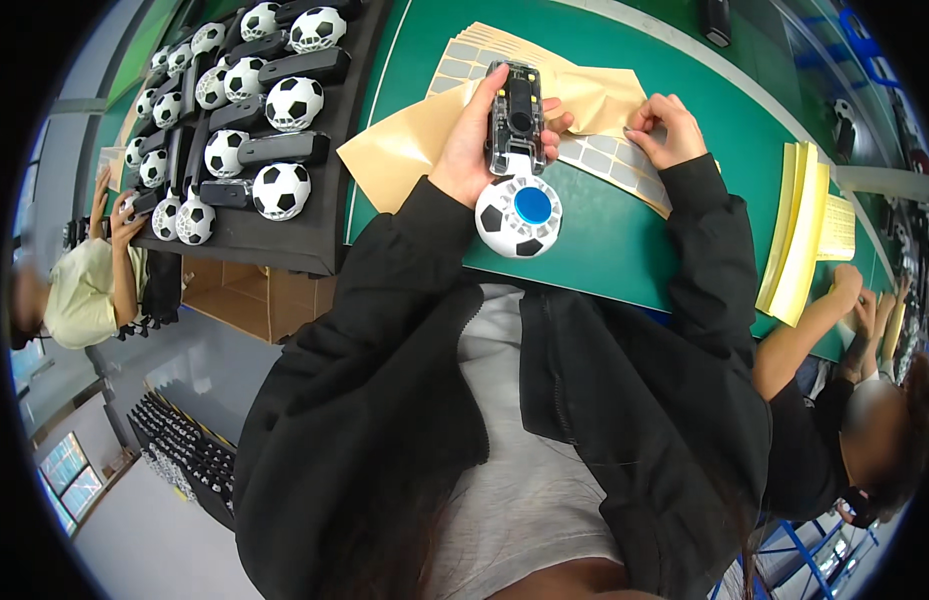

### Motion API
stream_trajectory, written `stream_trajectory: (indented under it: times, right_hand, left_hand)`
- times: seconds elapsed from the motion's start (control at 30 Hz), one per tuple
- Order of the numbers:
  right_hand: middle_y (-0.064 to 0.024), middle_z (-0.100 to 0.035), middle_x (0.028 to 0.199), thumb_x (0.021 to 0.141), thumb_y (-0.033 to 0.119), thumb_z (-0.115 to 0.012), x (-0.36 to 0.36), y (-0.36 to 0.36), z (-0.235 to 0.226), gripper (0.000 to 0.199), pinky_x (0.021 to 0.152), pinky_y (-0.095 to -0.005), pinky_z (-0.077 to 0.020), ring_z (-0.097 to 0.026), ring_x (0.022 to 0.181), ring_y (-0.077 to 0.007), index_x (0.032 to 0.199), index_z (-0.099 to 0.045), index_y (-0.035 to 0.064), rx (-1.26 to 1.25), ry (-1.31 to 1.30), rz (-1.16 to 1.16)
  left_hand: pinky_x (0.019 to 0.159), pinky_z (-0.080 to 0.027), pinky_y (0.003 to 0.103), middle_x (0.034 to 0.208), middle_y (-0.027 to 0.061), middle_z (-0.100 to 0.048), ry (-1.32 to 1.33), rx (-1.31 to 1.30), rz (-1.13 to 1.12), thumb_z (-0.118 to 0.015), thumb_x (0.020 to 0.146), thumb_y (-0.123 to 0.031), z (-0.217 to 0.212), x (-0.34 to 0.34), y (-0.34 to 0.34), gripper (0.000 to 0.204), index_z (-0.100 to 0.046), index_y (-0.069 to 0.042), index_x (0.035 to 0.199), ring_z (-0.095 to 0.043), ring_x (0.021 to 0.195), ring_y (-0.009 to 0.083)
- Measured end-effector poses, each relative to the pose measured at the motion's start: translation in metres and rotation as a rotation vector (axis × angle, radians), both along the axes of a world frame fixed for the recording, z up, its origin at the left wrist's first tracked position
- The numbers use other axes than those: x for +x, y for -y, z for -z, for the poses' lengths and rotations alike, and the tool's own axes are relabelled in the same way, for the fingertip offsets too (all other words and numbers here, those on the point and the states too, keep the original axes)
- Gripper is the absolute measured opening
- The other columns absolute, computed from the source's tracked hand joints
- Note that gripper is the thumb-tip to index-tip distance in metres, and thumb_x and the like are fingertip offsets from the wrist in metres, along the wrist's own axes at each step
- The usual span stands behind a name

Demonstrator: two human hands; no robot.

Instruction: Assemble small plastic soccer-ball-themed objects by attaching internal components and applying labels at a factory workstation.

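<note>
My left hand (471,140) is wrapped round a handheld device with a dark, see-through body (515,115). Circuit parts show inside the body, and a ball-shaped head (504,235) in a black-and-white football pattern hangs off its near end. A round blue disc (533,205) sits on that head. To the right, my right hand (669,132) is closed in a pinch on a small grey sticker (630,131), only partly visible. Below that hand lies a sheet of grey stickers (609,162), with its tan backing paper (604,95) bent up beside it.
More sticker sheets (464,55) fan out at the back of the green table (604,245). On the left, a black rack (314,225) carries several football-headed devices (281,191). Yellow paper strips (799,230) lie at right, near a co-worker's arm (814,325). Another person (94,280) handles devices at far left.
</note>
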State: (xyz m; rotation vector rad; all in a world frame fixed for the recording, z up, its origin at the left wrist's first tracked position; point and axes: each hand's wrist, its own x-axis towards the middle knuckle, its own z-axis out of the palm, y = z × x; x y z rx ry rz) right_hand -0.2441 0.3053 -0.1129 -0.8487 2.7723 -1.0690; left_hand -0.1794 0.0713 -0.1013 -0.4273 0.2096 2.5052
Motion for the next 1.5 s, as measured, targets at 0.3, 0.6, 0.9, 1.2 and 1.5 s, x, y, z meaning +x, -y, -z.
stream_trajectory:
  times: [0.3, 0.6, 0.9, 1.2, 1.5]
  right_hand:
    - [-0.0079, -0.050, 0.079, 0.074, -0.005, -0.053, 0.010, -0.008, -0.028, 0.011, 0.066, -0.0241, -0.0397, -0.045, 0.069, -0.0152, 0.080, -0.048, 0.0022, -0.769, 0.233, 0.072]
    - [-0.0065, -0.049, 0.079, 0.076, -0.004, -0.053, 0.082, 0.096, -0.076, 0.010, 0.062, -0.0190, -0.0395, -0.046, 0.064, -0.0132, 0.084, -0.051, 0.0005, -0.728, 0.210, -0.067]
    - [-0.0021, -0.045, 0.068, 0.072, -0.004, -0.060, 0.109, 0.106, -0.100, 0.009, 0.056, -0.0162, -0.0368, -0.043, 0.057, -0.0088, 0.072, -0.053, 0.0020, -1.097, 0.392, -0.020]
    - [0.0000, -0.039, 0.064, 0.070, -0.004, -0.062, 0.128, 0.111, -0.107, 0.012, 0.053, -0.0156, -0.0332, -0.038, 0.055, -0.0074, 0.065, -0.053, 0.0022, -0.937, 0.518, -0.138]
    - [0.0000, -0.038, 0.064, 0.070, -0.003, -0.062, 0.130, 0.107, -0.108, 0.013, 0.054, -0.0156, -0.0335, -0.038, 0.055, -0.0075, 0.064, -0.053, 0.0027, -0.928, 0.537, -0.142]
  left_hand:
    - [0.057, -0.046, 0.028, 0.076, 0.0142, -0.056, -0.363, -0.416, -0.029, -0.051, 0.081, -0.041, 0.006, 0.049, 0.000, 0.052, -0.043, 0.000, 0.112, -0.057, 0.061, 0.0217]
    - [0.061, -0.045, 0.027, 0.080, 0.0149, -0.056, -0.771, -0.971, -0.266, -0.060, 0.074, -0.041, -0.033, 0.091, 0.000, 0.070, -0.036, 0.005, 0.121, -0.055, 0.064, 0.0196]
    - [0.060, -0.043, 0.022, 0.075, 0.0073, -0.059, -1.008, -1.008, -0.600, -0.073, 0.059, -0.017, -0.045, 0.084, 0.009, 0.050, -0.054, 0.002, 0.102, -0.053, 0.062, 0.0155]
    - [0.055, -0.043, 0.024, 0.074, 0.0075, -0.059, -1.222, -1.155, -0.803, -0.078, 0.052, -0.021, -0.037, 0.080, 0.006, 0.044, -0.059, 0.000, 0.086, -0.053, 0.058, 0.0162]
    - [0.052, -0.043, 0.023, 0.072, 0.0067, -0.058, -1.254, -1.208, -0.805, -0.078, 0.053, -0.021, -0.037, 0.082, 0.003, 0.043, -0.059, -0.001, 0.087, -0.051, 0.056, 0.0157]
